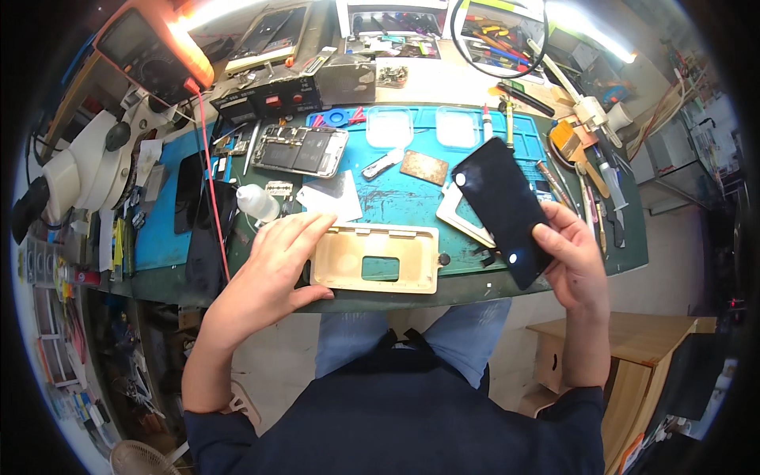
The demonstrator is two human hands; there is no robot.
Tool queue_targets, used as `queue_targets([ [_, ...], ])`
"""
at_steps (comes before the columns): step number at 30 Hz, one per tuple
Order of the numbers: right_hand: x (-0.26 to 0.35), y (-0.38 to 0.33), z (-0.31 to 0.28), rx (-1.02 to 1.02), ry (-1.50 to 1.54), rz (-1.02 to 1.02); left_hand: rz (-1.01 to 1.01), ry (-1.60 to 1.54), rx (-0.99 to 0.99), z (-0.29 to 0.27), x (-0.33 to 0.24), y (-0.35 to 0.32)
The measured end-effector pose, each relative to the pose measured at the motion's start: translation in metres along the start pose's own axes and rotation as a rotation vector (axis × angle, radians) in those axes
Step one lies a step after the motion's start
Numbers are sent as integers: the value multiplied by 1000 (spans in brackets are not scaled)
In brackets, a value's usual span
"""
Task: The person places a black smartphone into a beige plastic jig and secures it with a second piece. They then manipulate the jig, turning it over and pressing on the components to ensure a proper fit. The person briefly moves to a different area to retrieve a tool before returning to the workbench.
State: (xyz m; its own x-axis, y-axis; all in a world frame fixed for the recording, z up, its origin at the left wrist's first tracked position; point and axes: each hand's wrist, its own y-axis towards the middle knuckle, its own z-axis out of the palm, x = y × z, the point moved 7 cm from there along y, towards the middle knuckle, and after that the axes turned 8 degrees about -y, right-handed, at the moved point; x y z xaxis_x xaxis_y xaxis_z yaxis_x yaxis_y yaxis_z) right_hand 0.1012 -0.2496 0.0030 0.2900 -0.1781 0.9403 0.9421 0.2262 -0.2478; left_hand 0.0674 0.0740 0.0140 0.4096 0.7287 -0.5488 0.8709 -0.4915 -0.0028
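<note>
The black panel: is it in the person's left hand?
No, the right hand grips the black panel, while the left hand is at the tan tray.

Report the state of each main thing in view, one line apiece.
Glossy black rectangular phone panel: dark, tilted, gripped by the right hand
Tan rectangular tray with a cut-out window: hollow side up, left hand spread at its left end
Silver-edged phone with exposed innards: opened, lying flat
White plastic squeeze bottle: upright or leaning, unclear
White tube lights: lit
Orange-cased multimeter: on or off, cannot tell
</note>
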Motion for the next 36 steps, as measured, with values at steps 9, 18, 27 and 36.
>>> queue_targets([
  [9,-1,5,25,85,92,17,208,-1200,-250,4,-1,24],
  [18,0,22,69,156,63,67,-151,-2199,-428,73,2,80],
  [27,-14,27,86,216,-164,5,-95,-2269,-275,79,-19,75],
  [36,-29,33,92,261,-176,45,-172,-2199,-342,90,-6,74],
])
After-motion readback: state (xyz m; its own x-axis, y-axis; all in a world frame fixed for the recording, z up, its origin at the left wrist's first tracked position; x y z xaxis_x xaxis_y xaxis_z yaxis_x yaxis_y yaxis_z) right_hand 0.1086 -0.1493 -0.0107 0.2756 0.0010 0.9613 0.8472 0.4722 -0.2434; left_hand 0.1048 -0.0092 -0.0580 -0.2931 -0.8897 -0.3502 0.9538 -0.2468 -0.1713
